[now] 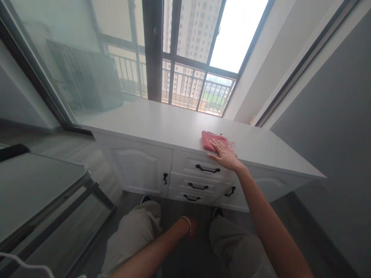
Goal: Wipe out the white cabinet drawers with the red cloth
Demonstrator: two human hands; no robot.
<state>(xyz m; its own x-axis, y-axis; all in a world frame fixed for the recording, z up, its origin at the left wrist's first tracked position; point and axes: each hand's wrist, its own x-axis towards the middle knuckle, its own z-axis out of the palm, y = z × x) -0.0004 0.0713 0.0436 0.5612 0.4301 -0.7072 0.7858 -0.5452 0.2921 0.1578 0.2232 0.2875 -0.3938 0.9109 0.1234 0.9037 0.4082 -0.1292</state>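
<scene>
A folded pink cloth lies on the white top of a cabinet, close to its front edge. My right hand rests flat on the cloth, fingers spread and pressing it against the surface. Below the top, the cabinet front has drawers with black handles and panelled doors on both sides. My left hand, with a bangle at the wrist, hangs low between my knees. Its fingers are dark and mostly hidden, so I cannot see whether it holds anything.
Behind the cabinet is a tall glass window with dark frames. A grey wall stands at the right. To the left, a table with a pale top and dark metal legs is near my leg. A white cable shows at lower left.
</scene>
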